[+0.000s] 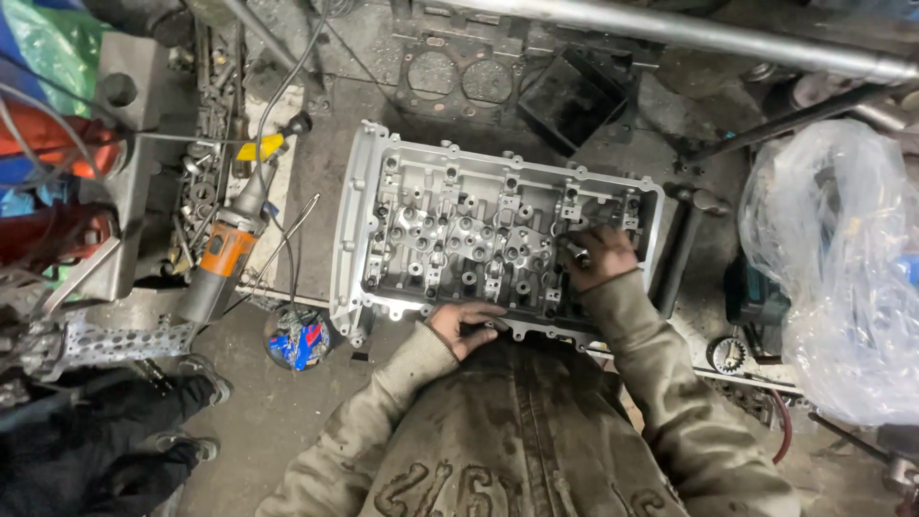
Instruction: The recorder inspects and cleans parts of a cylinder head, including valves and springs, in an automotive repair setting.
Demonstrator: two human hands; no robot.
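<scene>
My left fingers (483, 316) lie curled and closed against the near rim of the aluminium cylinder head (493, 235), gripping nothing I can make out; the left hand (462, 325) rests on that edge. My right fingers (584, 251) are pinched shut on a small dark metal part (577, 255), pressed down inside the head near its right end, with the right hand (601, 258) over the recess. Both sleeves are grimy olive fabric.

The head is a long cast tray of pale, dull metal with bolt lugs along its rim, lying flat on the greasy worktop (316, 172); inside it sit rows of round bores and bright silvery caps. Just left of its near corner stands a small round tin (299, 337) with a red and blue label. Further left of the head lies an orange and grey power tool (228, 254). To the right of the head bulges a crinkled clear plastic bag (838, 258). Beyond the head lies a flat dark gasket (459, 77) with round holes.
</scene>
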